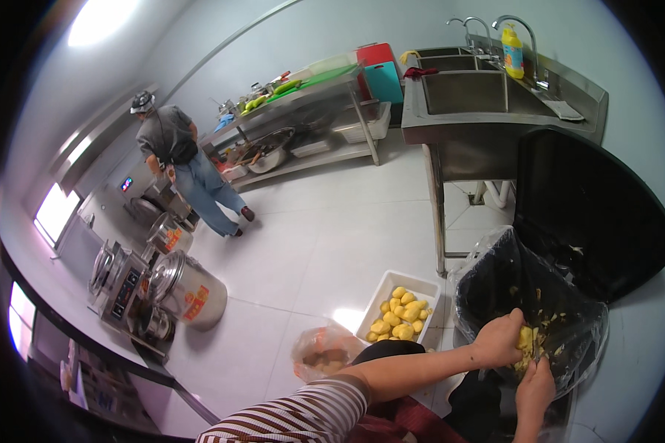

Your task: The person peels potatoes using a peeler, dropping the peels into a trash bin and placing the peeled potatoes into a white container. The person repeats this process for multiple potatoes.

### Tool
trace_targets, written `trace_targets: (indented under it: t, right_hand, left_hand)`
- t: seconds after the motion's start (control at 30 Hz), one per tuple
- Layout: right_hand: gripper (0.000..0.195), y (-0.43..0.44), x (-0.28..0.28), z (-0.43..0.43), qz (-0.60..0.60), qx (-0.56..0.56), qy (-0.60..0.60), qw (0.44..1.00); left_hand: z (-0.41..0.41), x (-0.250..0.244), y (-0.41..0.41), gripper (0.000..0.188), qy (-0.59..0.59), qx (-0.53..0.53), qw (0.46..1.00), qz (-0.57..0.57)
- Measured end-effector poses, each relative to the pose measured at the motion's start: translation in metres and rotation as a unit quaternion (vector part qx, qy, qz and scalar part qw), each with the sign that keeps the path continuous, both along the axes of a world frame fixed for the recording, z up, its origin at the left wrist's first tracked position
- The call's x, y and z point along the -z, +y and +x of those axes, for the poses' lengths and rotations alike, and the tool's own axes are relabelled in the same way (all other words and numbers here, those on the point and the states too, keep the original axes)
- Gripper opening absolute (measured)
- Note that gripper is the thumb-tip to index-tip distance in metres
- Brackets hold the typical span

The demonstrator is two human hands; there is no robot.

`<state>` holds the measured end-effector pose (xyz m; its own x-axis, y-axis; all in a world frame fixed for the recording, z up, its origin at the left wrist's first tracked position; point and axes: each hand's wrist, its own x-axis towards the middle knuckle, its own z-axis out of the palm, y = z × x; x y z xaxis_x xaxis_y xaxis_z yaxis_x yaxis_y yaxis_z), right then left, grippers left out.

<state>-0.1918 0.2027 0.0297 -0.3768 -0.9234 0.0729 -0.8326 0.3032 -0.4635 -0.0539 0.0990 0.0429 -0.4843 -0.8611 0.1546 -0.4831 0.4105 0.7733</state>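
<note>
Over a bin [490, 282] lined with a clear plastic bag, my left hand [497, 340] grips a partly peeled yellow potato [526, 339]. My right hand [535, 387] holds a small peeler [536, 346] against it; its handle is mostly hidden by the fingers. Peelings lie inside the bin, below both hands. On the floor to the left, a white plastic tub [386, 283] holds several peeled potatoes [400, 315]. Beside the tub, an open plastic bag [303, 346] contains several brownish unpeeled potatoes [328, 361].
The bin's black lid [582, 216] stands raised before a steel sink [465, 94]. A steel table [310, 91] with vegetables runs along the far wall. Another person [177, 149] stands at the far left. A large steel pot [199, 293] is on the left floor.
</note>
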Motion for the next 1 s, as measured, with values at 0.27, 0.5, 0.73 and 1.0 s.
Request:
trace_targets:
  t: [0.27,0.5,0.73,1.0]
  right_hand:
    - [0.018,-0.001,-0.011,0.002,-0.014,0.039,-0.086,0.995]
    - [0.019,0.004,0.014,-0.008,-0.065,0.068,-0.133,0.987]
    - [0.021,0.008,-0.001,-0.005,0.046,0.023,-0.041,0.998]
    - [0.028,0.014,0.003,-0.022,-0.115,0.053,-0.178,0.976]
  left_hand:
    - [0.008,-0.006,-0.001,0.052,0.056,0.005,0.998,0.008]
    - [0.001,-0.030,0.001,0.050,0.153,0.044,0.987,0.004]
    - [0.005,-0.025,0.000,0.049,0.221,0.050,0.973,0.048]
    - [0.018,0.002,-0.006,0.060,0.225,0.090,0.964,0.106]
